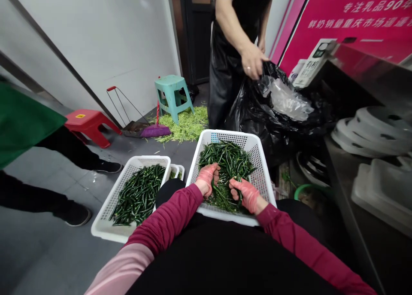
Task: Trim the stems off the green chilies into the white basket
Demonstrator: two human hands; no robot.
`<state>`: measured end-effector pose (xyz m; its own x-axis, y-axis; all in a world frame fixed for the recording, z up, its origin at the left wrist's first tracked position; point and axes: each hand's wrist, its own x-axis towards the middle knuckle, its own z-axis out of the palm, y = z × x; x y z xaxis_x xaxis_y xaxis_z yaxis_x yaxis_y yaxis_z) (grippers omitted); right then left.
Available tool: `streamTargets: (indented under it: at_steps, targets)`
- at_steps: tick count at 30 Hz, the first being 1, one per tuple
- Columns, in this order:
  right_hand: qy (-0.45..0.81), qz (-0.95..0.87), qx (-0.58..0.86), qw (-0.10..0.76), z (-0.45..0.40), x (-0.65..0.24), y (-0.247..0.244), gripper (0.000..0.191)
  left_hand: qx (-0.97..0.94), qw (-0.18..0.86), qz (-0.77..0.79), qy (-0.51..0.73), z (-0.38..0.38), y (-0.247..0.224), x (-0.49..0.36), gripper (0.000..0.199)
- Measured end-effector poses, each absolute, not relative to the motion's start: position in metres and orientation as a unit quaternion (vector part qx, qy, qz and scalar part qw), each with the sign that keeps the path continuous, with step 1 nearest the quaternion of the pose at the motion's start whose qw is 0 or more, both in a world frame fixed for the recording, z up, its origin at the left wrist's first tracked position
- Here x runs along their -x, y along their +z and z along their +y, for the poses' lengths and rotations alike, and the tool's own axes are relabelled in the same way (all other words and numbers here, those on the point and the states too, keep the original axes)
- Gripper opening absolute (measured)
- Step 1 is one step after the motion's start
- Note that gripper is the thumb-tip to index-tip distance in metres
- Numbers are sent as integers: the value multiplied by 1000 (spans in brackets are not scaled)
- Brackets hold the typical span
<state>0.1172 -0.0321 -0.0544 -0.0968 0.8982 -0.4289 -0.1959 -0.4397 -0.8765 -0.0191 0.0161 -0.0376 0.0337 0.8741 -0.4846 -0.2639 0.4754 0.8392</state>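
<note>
Slender, glossy dark-green peppers point(225, 155) lie heaped in a white perforated plastic basket point(263, 170). The reddish-gloved left hand point(208, 178) is curled over them; whether it grips any cannot be told. The similarly gloved right hand point(246, 193), opposite, pinches peppers.

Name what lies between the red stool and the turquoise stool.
In the head view, a dustpan and a purple broom are there.
</note>
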Motion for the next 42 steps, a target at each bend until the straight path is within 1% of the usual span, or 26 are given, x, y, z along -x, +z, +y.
streamTargets:
  at_steps: [3,6,9,11,13,16,17,20,22,24,26,28,30,32,34,36,37,39,42]
  targets:
    - [639,-401,545,365,-30,-105,-53,29,-222,650,555,468,16,-43,8,29]
    - [613,-435,578,318,-26,-95,-57,29,-239,636,559,475,6,-43,-4,30]
    - [602,-409,599,334,-23,-92,-63,28,-258,677,548,418,-5,-41,-11,35]
    - [591,-397,604,359,-23,-94,-67,29,-267,704,535,384,-7,-39,-11,40]
    - [589,-381,592,397,-22,-99,-68,29,-295,705,524,376,-5,-36,-7,41]
    - [584,-330,567,478,-19,-107,-66,31,-365,651,559,362,1,-31,6,35]
    - [578,-311,565,500,-18,-110,-64,32,-394,637,575,330,1,-30,11,33]
    - [561,-292,566,529,-16,-113,-62,36,-515,624,565,161,-3,-32,20,33]
    - [555,-296,564,536,-16,-113,-63,34,-613,575,532,103,-9,-36,20,34]
    - [566,-282,563,532,-17,-115,-66,30,-703,504,491,100,-15,-39,18,31]
    - [605,-237,574,498,-18,-121,-68,25,-782,449,424,86,-18,-41,15,24]
    - [649,-186,580,456,-20,-131,-69,20,-821,415,386,62,-17,-40,14,22]
    - [674,-162,563,450,-23,-141,-67,16,-771,443,452,76,-12,-41,15,26]
    - [684,-175,536,464,-26,-147,-65,14,-665,494,549,108,-8,-43,18,33]
    - [693,-218,517,452,-32,-144,-64,20,-571,542,599,149,-6,-45,20,37]
    - [699,-274,508,422,-37,-134,-65,28,-525,586,590,183,-9,-45,18,38]
    - [700,-303,503,407,-39,-128,-66,30,-508,612,573,194,-11,-45,16,39]
    - [686,-344,509,390,-41,-114,-69,27,-492,658,532,203,-18,-42,10,44]
    - [664,-369,528,379,-37,-103,-71,23,-463,699,493,232,-25,-40,3,52]
